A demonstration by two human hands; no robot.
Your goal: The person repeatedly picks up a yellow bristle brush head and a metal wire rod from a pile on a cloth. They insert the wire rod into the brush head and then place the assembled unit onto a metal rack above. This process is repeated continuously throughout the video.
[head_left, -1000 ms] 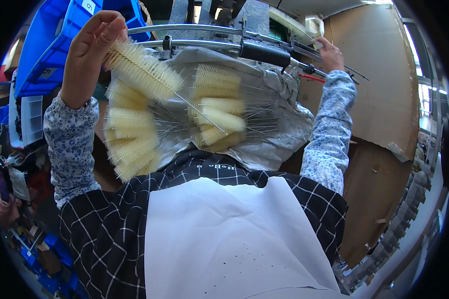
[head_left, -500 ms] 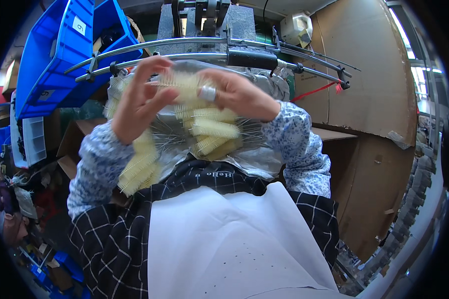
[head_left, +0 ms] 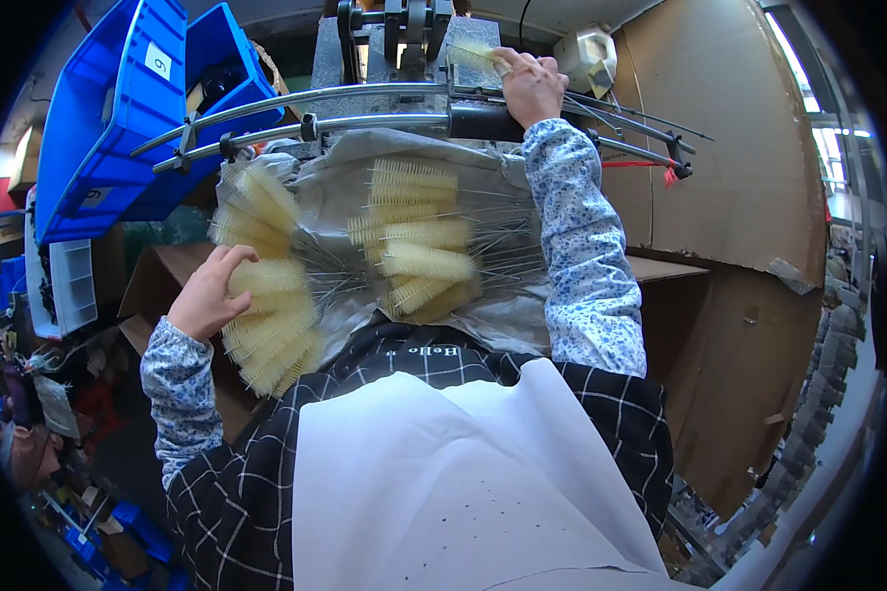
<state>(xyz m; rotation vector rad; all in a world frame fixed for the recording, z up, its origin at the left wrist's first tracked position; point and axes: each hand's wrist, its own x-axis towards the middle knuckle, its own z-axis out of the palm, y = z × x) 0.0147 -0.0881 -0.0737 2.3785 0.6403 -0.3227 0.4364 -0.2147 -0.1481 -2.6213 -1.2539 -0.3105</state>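
Observation:
My right hand (head_left: 534,87) is raised at the far side, beside the machine's rails, with its fingers closed on a bottle brush. That brush's pale yellow bristles (head_left: 471,56) stick out to the left of my fingers, over the metal machine bed. My left hand (head_left: 207,294) is at the left pile of brushes (head_left: 271,330), thumb and fingers apart around the end of one brush. More yellow brushes (head_left: 427,233) lie stacked in the middle on a grey sheet (head_left: 340,177), their thin wire stems pointing right. The stems of the left pile also point right.
Two metal rails (head_left: 365,122) with a black sleeve (head_left: 485,122) cross beyond the sheet. Blue bins (head_left: 108,148) stand at the far left. An open cardboard box (head_left: 163,281) is below them; large cardboard sheets (head_left: 719,148) stand on the right.
My hands were together above the piles with a brush between them. The right has carried a brush away to the far right; the left has come down to the left pile.

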